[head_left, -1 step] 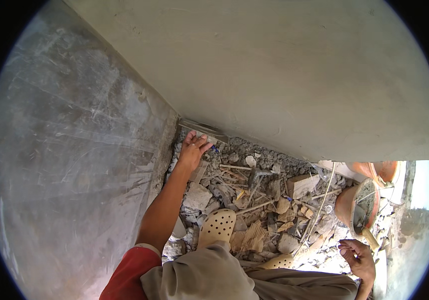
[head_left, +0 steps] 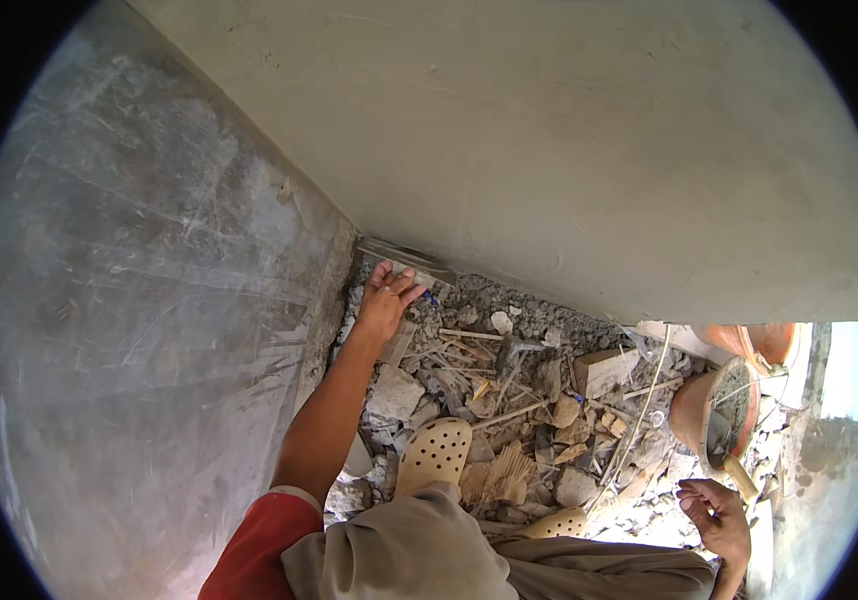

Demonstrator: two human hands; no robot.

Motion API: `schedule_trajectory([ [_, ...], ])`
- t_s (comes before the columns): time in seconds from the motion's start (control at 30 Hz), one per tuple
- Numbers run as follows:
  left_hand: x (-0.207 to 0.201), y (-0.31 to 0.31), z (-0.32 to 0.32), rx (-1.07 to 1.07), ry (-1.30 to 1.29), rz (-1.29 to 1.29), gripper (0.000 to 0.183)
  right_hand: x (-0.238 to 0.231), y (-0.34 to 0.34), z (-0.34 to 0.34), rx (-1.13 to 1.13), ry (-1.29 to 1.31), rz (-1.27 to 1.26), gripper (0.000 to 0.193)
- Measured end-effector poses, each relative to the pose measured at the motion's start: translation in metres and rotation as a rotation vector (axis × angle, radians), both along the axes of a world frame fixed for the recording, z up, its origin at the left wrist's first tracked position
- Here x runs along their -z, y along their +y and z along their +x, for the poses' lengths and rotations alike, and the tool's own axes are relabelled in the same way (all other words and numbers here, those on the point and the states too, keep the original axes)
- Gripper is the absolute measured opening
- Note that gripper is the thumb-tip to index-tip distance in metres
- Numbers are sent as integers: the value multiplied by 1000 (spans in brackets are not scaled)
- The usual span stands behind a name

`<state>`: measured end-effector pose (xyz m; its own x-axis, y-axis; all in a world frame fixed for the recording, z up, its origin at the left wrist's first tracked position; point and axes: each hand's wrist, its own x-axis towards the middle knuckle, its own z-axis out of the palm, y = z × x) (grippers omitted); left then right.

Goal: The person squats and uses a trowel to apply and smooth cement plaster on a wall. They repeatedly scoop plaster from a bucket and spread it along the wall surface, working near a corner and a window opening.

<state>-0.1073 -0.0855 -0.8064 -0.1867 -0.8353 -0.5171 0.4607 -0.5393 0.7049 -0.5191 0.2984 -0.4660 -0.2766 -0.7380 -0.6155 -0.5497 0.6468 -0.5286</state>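
My left hand (head_left: pixel 387 302) reaches into the corner at the foot of the far wall, its fingers closed on a plastering float (head_left: pixel 411 264). The float is long and flat and lies along the bottom edge of the smooth grey-green plastered wall (head_left: pixel 549 140). Its underside is hidden. My right hand (head_left: pixel 717 517) is beside my right knee at the lower right, with its fingers loosely curled and no object visible in them. Just above it a wooden handle (head_left: pixel 741 478) juts out beside a bucket (head_left: pixel 714 415) holding grey wet mortar.
A dark grey wall (head_left: pixel 149 250) rises along my left side. Broken rubble (head_left: pixel 509 470), wood splinters and thin sticks cover the ground around my beige clogs (head_left: pixel 435 452). Another orange container (head_left: pixel 769 342) stands behind the bucket. A pale slab (head_left: pixel 829 470) lies at the far right.
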Motion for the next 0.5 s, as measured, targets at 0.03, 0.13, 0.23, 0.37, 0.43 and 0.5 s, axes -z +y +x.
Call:
schedule_trajectory([
  [0.03,1,-1,-1,-3,-28,19,67,0,0,0,0,1,1,34],
  [0.13,6,-3,-4,-21,-46,40,63,1,0,-1,-12,2,-3,34],
  [0.23,12,-9,-6,-9,21,37,60,1,1,-2,-9,-2,-4,33],
  [0.37,12,-14,-9,-15,-8,47,56,-1,3,-2,-14,-5,-22,33],
  [0.43,4,-12,-12,-46,-25,41,57,-2,4,-1,-19,1,-23,33],
  [0.5,-11,-9,-15,-67,-41,22,53,-4,5,1,-16,5,-24,33],
])
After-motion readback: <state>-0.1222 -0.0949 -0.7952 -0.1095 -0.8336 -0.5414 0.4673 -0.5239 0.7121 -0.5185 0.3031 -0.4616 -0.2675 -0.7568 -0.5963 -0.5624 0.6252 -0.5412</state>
